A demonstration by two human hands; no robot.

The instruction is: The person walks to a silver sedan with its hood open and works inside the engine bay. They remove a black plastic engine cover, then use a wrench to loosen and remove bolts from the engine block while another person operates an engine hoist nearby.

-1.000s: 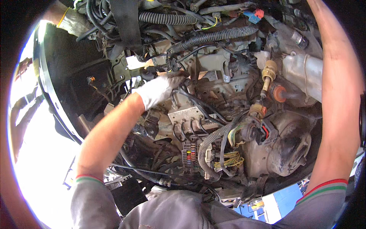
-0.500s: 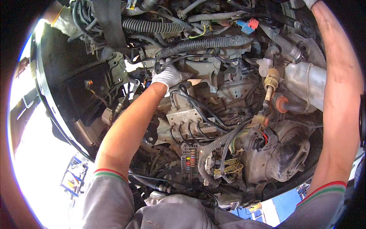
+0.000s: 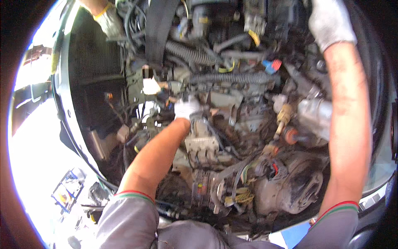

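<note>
My left hand [image 3: 188, 108], in a white glove, reaches into the engine bay just beyond a metal block with several thin pipes [image 3: 202, 143]. Its fingers are smeared by motion, so their grip does not show. Far to the right, my right hand [image 3: 332, 23], also gloved, lies over dark parts near the bay's right side; its fingers are hidden. Between and beyond the hands runs a ribbed grey hose [image 3: 236, 79]. A wide black strap [image 3: 159, 31] hangs down over the hoses at the far left.
Another person's gloved hand [image 3: 111, 23] is at the far left, beside cables and the radiator [image 3: 97, 58]. A silvery canister [image 3: 314, 116] and a rounded dusty housing [image 3: 296, 186] sit on the right. A fuse box [image 3: 203, 186] and yellow wires [image 3: 238, 197] are nearer me.
The view has shifted, so the bay sits lower in the picture and more of its far part shows. My right hand has come into view. My left hand stays in the same area.
</note>
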